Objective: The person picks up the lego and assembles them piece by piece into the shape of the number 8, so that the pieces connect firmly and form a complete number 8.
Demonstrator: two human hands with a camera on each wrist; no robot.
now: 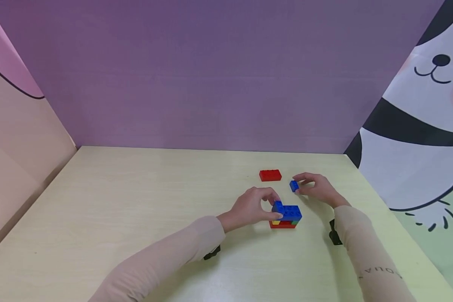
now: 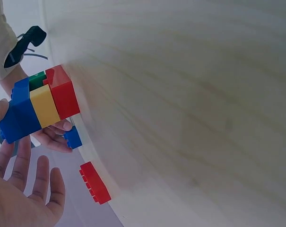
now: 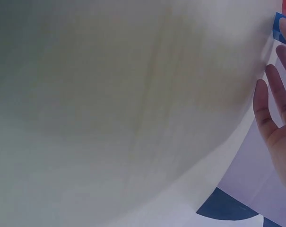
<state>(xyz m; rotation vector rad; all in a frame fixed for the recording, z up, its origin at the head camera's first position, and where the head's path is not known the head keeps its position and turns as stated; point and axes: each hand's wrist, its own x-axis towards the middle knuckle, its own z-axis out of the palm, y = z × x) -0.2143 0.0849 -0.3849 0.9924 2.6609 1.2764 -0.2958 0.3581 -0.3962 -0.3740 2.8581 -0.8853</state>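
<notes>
A small stack of hard plastic studded bricks (image 1: 291, 214) is standing toward the right of the pale wooden desk (image 1: 147, 209), a red brick (image 2: 63, 92) below, a yellow block (image 2: 44, 105) and a green block (image 2: 37, 80) between, blue above; whether its base is touching down, I'm not managing to tell. The fingers of my left hand (image 1: 251, 205) are pinching the raised blue block (image 1: 277, 206) at its upper end, the spare ones spreading loosely. I'm expecting the stack to be handling light, stiff, smooth and hardly fragile; its stud joints are probably its weak points, so I'm favouring a hold lower on its long sides. Just beyond, my right hand (image 1: 317, 188) is pinching a little blue plastic brick (image 1: 294, 186), its other fingers fanning out. A rectangular red plastic brick (image 1: 270, 175) is lying near it, untouched. The green block is mostly hiding under blue, and the right wrist view is cutting off much of my right hand.
</notes>
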